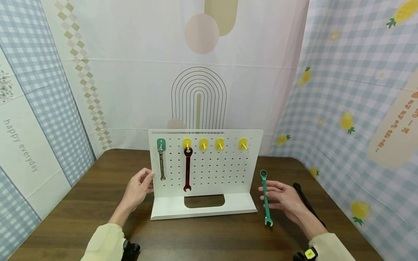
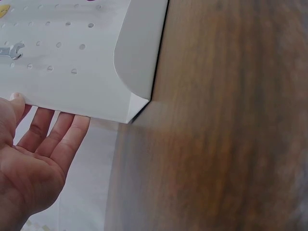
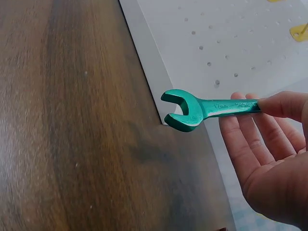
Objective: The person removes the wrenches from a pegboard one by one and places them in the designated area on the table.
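Observation:
A white pegboard (image 1: 209, 170) stands on the table. My left hand (image 1: 138, 189) pinches its left edge, thumb at the front and fingers behind, as the left wrist view shows (image 2: 38, 159). In my right hand (image 1: 287, 200) is a green combination wrench (image 1: 266, 199), held upright just off the board's right side, ring end up. Its open end (image 3: 185, 110) points down, and the thumb presses the shank against the fingers. A silver wrench (image 1: 161, 165) hangs from a green hook (image 1: 161, 143) at the left. On a yellow hook (image 1: 187, 142) hangs a dark red wrench (image 1: 187, 170).
Further yellow hooks (image 1: 220, 144) line the top of the board, one set apart at the right (image 1: 243, 144). A black tool (image 1: 307, 203) lies on the brown wooden table (image 1: 183, 239), partly behind my right hand. Patterned cloth (image 1: 140, 72) hangs behind and at both sides.

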`<act>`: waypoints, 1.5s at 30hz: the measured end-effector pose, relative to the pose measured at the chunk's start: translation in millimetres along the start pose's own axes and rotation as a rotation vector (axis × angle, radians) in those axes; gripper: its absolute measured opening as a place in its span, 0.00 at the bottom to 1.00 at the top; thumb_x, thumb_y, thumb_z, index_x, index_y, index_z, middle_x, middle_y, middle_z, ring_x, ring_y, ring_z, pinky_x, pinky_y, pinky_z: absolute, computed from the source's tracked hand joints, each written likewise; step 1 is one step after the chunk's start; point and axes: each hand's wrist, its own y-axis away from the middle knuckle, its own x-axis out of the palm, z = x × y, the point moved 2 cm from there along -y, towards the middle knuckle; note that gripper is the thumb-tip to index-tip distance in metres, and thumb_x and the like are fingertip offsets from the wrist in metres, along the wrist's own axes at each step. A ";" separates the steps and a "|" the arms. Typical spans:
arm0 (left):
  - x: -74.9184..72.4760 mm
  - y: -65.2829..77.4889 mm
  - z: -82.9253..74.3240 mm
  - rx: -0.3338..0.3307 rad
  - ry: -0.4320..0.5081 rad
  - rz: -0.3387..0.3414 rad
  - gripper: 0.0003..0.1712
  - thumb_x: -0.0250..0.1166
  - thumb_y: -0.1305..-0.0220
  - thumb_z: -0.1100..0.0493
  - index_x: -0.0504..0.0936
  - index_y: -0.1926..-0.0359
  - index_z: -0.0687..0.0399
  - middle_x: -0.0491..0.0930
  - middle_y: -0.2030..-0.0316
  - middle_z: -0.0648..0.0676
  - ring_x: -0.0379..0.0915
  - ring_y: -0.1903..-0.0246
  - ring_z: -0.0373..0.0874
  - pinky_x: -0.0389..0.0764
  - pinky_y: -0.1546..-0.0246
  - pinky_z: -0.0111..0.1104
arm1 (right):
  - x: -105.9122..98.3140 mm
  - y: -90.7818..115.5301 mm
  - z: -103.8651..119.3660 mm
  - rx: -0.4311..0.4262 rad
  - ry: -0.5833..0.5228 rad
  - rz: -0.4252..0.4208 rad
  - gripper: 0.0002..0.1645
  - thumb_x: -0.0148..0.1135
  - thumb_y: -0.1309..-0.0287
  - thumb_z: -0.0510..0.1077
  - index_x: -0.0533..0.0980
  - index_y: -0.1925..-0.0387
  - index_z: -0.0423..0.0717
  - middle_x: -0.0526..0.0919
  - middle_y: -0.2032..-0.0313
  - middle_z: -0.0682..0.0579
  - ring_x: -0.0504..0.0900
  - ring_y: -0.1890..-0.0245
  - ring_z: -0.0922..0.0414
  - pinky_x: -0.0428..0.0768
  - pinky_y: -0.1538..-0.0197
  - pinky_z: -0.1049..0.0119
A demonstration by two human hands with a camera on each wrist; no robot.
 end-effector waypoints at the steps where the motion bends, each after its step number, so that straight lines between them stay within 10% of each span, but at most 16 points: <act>1: 0.0 0.1 0.1 0.000 0.000 0.001 0.17 0.53 0.15 0.51 0.77 0.45 0.62 0.80 0.50 0.66 0.83 0.58 0.51 0.91 0.50 0.45 | -0.8 -0.1 -0.8 0.003 0.002 0.000 0.35 0.65 0.29 0.38 0.65 0.26 0.36 0.89 0.45 0.50 0.91 0.52 0.53 0.92 0.51 0.55; 45: -0.9 -0.8 0.2 -0.003 -0.010 0.010 0.17 0.53 0.15 0.51 0.77 0.45 0.61 0.81 0.50 0.66 0.84 0.57 0.50 0.91 0.50 0.45 | -50.1 -8.8 -33.6 0.113 0.089 -0.057 0.37 0.64 0.26 0.42 0.63 0.23 0.36 0.90 0.46 0.55 0.90 0.54 0.59 0.91 0.53 0.59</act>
